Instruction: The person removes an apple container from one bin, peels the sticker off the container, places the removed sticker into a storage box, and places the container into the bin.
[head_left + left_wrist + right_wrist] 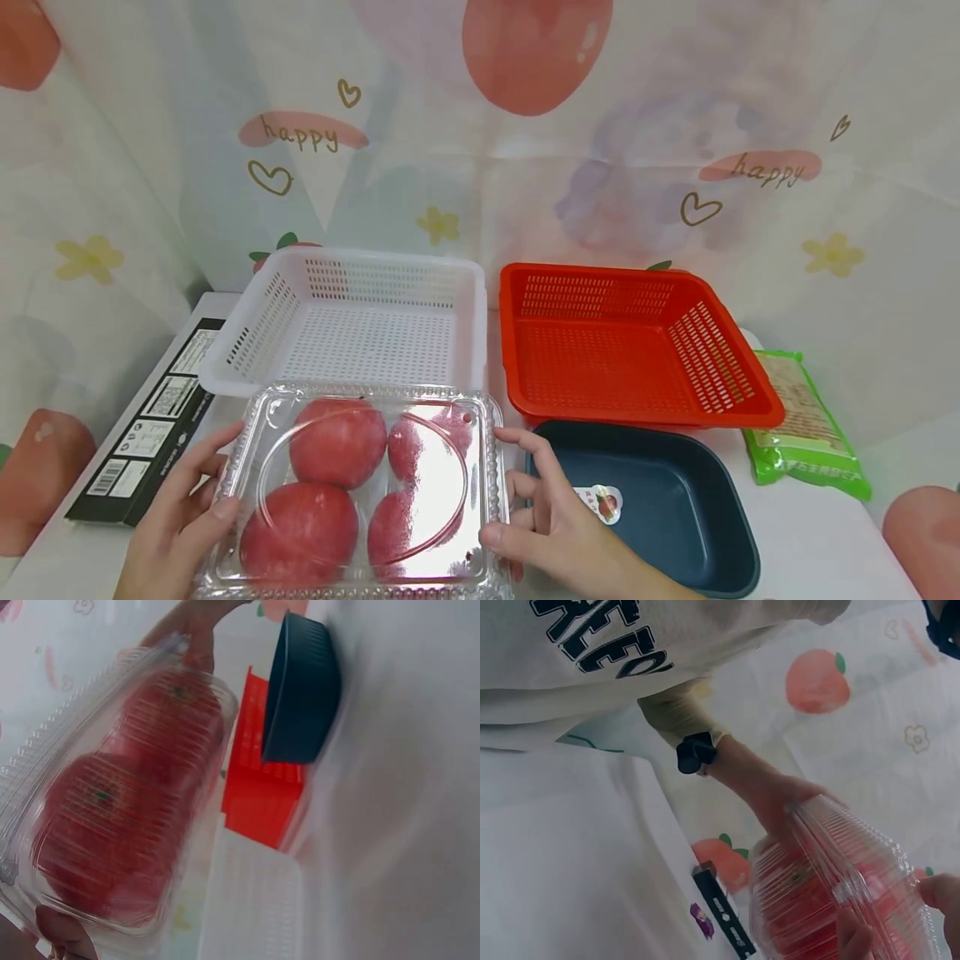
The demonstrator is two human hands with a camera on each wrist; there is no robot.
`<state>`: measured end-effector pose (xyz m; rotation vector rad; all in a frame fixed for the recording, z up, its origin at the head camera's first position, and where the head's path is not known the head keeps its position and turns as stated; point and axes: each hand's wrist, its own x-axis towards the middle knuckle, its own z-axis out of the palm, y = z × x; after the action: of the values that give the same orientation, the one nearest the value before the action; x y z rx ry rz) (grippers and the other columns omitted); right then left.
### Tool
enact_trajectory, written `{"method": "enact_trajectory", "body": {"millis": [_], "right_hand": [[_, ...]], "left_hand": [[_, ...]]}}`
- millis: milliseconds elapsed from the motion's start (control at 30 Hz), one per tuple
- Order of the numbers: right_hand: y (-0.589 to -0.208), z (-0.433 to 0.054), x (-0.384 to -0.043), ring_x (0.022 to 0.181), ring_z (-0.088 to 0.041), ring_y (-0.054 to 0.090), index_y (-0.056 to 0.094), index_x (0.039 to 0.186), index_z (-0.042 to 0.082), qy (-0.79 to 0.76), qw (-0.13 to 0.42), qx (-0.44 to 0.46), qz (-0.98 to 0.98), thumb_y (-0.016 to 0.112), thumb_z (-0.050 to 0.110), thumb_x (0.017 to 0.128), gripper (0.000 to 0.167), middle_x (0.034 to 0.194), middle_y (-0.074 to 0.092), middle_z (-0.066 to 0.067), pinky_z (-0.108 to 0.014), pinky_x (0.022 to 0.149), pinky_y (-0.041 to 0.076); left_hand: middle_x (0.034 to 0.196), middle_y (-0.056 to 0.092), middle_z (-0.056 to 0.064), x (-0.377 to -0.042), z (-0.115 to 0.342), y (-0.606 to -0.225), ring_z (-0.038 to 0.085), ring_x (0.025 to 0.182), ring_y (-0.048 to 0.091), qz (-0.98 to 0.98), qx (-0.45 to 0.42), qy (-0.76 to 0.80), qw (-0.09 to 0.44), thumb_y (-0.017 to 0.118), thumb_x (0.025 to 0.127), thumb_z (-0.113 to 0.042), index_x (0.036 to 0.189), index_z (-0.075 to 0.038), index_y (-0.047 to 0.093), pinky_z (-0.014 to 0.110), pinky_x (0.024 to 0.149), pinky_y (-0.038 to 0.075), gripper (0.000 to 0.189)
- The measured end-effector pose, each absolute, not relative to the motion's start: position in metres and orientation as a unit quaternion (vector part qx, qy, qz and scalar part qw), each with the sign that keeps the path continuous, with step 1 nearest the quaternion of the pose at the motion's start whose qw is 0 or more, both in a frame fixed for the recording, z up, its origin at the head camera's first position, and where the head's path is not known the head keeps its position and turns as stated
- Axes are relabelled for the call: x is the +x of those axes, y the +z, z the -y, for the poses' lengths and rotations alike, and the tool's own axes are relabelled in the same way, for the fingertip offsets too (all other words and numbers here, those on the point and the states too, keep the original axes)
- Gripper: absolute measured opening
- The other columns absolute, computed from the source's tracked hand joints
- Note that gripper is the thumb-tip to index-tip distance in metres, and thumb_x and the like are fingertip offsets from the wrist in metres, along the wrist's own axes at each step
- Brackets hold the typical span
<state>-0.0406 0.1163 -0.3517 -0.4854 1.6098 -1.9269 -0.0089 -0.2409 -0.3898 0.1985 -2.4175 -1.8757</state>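
Note:
A clear plastic clamshell box (360, 492) with several red tomatoes (337, 442) in it is held up above the near part of the table, its lid closed. My left hand (176, 521) grips its left side, thumb near the lid's edge. On the opposite side my right hand (558, 512) holds the box between thumb and fingers. Green stem scars show on the tomatoes (101, 832) through the ribbed wall in the left wrist view. The right wrist view has the left hand (780, 802) at the far side of the box (840, 892); some fingers are hidden behind it.
Behind the box stand a white basket (262, 292) and a red basket (592, 371). A dark blue basin (667, 492) with a fruit sticker (602, 502) is at the right. A green-edged bag (810, 417) lies far right, a black box (150, 417) at the left.

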Motion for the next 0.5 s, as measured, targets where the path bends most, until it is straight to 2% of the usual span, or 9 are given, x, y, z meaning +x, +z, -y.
{"method": "enact_trajectory", "body": {"millis": [200, 400, 500], "right_hand": [[-0.344, -0.116, -0.045, 0.092, -0.023, 0.073, 0.008, 0.148, 0.018, -0.708, 0.278, -0.189, -0.621, 0.058, 0.011, 0.094, 0.074, 0.122, 0.055, -0.019, -0.032, 0.080, 0.059], [-0.336, -0.115, -0.050, 0.063, -0.011, 0.063, 0.010, 0.151, 0.020, -0.671, 0.254, -0.195, -0.669, 0.057, 0.010, 0.095, 0.074, 0.096, 0.054, -0.013, -0.027, 0.068, 0.055], [-0.330, -0.116, -0.056, 0.065, -0.013, 0.064, 0.011, 0.152, 0.021, -0.646, 0.249, -0.188, -0.697, 0.057, 0.013, 0.096, 0.073, 0.095, 0.053, -0.016, -0.029, 0.070, 0.056]], "left_hand": [[0.108, 0.044, -0.003, -0.011, 0.240, -0.380, 0.004, 0.088, 0.058, 0.795, 0.069, -0.601, 0.048, 0.047, 0.097, -0.010, 0.145, -0.030, 0.037, 0.023, 0.060, 0.055, 0.053], [0.115, 0.040, 0.000, -0.016, 0.243, -0.371, 0.006, 0.096, 0.058, 0.802, 0.038, -0.597, 0.016, 0.046, 0.099, -0.012, 0.150, -0.032, 0.028, 0.026, 0.064, 0.059, 0.058], [0.120, 0.040, 0.000, -0.021, 0.244, -0.365, 0.005, 0.101, 0.056, 0.816, 0.004, -0.579, 0.004, 0.047, 0.099, -0.011, 0.152, -0.032, 0.023, 0.027, 0.066, 0.059, 0.063]]}}
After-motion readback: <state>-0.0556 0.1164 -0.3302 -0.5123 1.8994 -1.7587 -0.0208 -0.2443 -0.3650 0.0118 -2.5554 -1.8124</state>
